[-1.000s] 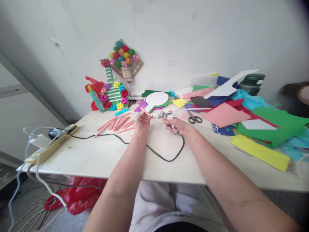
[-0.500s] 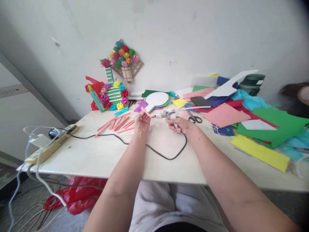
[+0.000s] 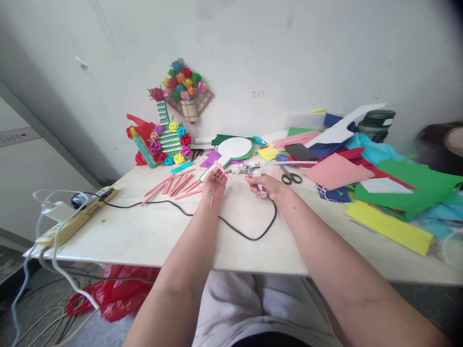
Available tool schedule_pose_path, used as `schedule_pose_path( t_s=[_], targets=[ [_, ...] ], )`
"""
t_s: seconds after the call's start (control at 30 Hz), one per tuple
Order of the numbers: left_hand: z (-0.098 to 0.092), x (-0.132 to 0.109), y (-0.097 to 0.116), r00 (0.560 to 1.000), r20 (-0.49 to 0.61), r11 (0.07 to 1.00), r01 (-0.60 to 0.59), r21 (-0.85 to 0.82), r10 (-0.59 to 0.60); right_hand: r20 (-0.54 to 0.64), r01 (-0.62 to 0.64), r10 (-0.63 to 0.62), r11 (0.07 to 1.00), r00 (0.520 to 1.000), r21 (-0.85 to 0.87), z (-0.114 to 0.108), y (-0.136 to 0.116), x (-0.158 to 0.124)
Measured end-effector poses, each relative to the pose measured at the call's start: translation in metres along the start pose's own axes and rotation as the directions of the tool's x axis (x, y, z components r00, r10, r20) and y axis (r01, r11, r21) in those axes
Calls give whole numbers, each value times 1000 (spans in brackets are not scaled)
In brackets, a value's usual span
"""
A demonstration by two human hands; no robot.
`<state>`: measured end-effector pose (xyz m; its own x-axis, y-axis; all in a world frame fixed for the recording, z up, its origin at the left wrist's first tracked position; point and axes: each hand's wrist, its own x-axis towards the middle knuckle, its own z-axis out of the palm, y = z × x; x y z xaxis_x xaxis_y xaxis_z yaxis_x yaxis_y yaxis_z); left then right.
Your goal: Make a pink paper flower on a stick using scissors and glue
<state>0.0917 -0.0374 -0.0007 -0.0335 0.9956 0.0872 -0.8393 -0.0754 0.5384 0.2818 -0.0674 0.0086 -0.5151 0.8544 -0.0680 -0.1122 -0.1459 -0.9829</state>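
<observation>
My left hand is closed on a small pink paper strip that sticks out above its fingers. My right hand grips a glue gun with a white body, its nozzle pointing left at the pink strip. A clear glue stick runs out of the gun's back. Behind the hands lies a round white card with a handle and green edging. Several pink paper rolls are on the table left of my left hand.
Black scissors and coloured sheets lie to the right. The gun's black cable loops over the table to a power strip. Paper flower crafts and a glue bottle stand at the back left.
The glue gun's nozzle and the pink strip are now closer together. The strip has tilted in my left hand, and my right hand has shifted slightly left.
</observation>
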Motion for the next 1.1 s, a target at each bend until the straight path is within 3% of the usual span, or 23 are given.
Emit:
schedule_pose_path(
  t_s=[0.37,0.83,0.97,1.1],
  targets=[
    [-1,0,1,999,-34,1000,-24,16,24,55,-27,28,999,998,-22,-1,1,0],
    [1,1,5,997,-61,999,-49,12,49,16,-99,101,989,995,-110,-4,-1,-4],
    [0,1,3,998,-50,998,-46,35,48,88,-54,60,996,994,-64,-8,-2,-5],
    [1,-1,0,1000,-11,995,-5,99,7,53,-12,12,1000,999,-7,-8,-2,-4]
  ],
)
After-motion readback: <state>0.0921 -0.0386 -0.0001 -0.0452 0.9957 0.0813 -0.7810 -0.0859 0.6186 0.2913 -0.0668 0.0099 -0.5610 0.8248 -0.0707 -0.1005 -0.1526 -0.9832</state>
